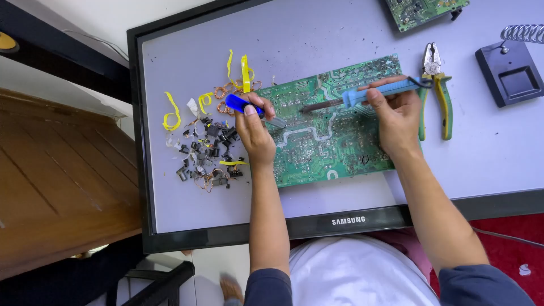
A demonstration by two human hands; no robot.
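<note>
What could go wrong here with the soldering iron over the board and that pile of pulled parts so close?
The right hand holds the soldering iron with its tip on the green circuit board; a slip could burn the left hand, which holds a blue tool nearby. The loose components beside the board may be swept off by the left forearm.

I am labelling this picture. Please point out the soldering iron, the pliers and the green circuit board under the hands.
soldering iron (381,91): head view, on its blue handle.
pliers (444,102): head view, on one green-yellow handle.
green circuit board (323,153): head view, on its bare middle.
</note>
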